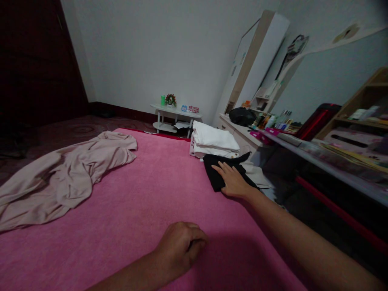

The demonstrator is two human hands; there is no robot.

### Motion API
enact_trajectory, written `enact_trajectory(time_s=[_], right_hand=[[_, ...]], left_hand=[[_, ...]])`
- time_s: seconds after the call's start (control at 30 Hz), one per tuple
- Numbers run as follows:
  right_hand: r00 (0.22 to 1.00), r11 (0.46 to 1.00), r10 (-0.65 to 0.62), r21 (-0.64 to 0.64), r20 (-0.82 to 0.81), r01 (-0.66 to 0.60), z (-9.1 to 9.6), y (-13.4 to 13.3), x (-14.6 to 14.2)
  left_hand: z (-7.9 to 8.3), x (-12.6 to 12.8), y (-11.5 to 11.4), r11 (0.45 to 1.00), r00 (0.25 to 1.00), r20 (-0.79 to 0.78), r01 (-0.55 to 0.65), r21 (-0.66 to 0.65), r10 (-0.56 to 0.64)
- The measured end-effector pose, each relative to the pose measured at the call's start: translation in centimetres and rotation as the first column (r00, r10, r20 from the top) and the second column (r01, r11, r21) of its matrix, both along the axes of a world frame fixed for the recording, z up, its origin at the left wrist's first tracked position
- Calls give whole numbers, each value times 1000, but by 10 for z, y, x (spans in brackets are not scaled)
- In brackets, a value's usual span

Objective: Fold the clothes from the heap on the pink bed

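My right hand (233,180) lies with spread fingers on a folded black garment (216,174) at the right side of the pink bed cover (157,190). Just behind the black garment is a stack of folded white clothes (215,139), and a pale cloth (257,174) shows to its right. My left hand (182,247) is near the front middle of the bed, its fingers curled in loosely with nothing visible in them. To the left, a crumpled light pink cloth (69,173) is spread over the bed's edge.
Against the far wall stands a small white table (177,110) with a plant and small items. A dresser (242,131) with bottles and a black bag is at the right. Nearer on that side is a shelf (327,155) holding boxes. A dark door (36,60) stands at the left.
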State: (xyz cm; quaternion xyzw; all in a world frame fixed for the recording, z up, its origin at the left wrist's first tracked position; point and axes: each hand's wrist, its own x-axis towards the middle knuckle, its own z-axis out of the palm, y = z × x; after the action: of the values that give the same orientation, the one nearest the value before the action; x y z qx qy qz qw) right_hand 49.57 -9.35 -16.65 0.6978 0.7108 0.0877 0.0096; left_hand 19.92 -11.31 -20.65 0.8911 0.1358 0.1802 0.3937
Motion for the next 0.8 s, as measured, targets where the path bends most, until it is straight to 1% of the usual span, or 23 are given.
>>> enact_trajectory(time_s=[0.07,0.17,0.23,0.27,0.3,0.37,0.47,0.5,0.53,0.57,0.6,0.67,0.7,0.73,0.77,0.8], right_hand=[[998,998,-53,31,20,52,-1,3,-8],[987,984,-161,76,8,160,9,12,-8],[970,957,-240,158,-28,241,19,16,-5],[965,943,-257,207,-53,262,21,18,-5],[964,931,-254,247,-83,267,20,18,-6],[968,932,-210,272,-141,241,9,16,-11],[979,961,-111,233,-170,149,-18,8,-20],[981,970,-77,213,-181,115,-23,6,-22],[978,979,-44,185,-205,83,-24,3,-21],[968,988,-12,143,-251,50,-21,2,-19],[947,996,18,89,-322,11,-13,1,-15],[857,997,62,0,-511,-71,10,4,-2],[798,996,71,-2,-599,-90,21,7,5],[745,997,69,23,-663,-71,30,11,12],[714,998,52,65,-698,-9,34,16,18],[712,992,12,100,-702,82,34,21,23]], left_hand=[[0,0,0,1000,1000,-2,-2,17,2],[0,0,-1,999,1000,4,-5,45,5],[-1,0,-2,999,1000,12,-3,50,2],[-1,0,-2,999,1000,17,-2,47,1],[-1,-1,-2,999,1000,22,-2,45,1],[0,-1,-2,999,1000,25,0,40,-1],[1,-2,-2,999,1000,23,10,41,-11],[1,-2,-2,999,1000,22,11,43,-12],[1,-2,-2,999,1000,21,11,45,-12],[2,-1,-2,999,1000,21,12,47,-13],[2,-1,-2,999,1000,21,13,49,-14],[2,-1,-2,999,1000,22,15,53,-16],[2,-1,-2,998,1000,23,13,55,-15],[2,-1,-2,998,1000,24,12,57,-13],[1,-1,-2,998,1000,25,10,56,-11],[1,-1,-2,998,1000,26,6,55,-7]])
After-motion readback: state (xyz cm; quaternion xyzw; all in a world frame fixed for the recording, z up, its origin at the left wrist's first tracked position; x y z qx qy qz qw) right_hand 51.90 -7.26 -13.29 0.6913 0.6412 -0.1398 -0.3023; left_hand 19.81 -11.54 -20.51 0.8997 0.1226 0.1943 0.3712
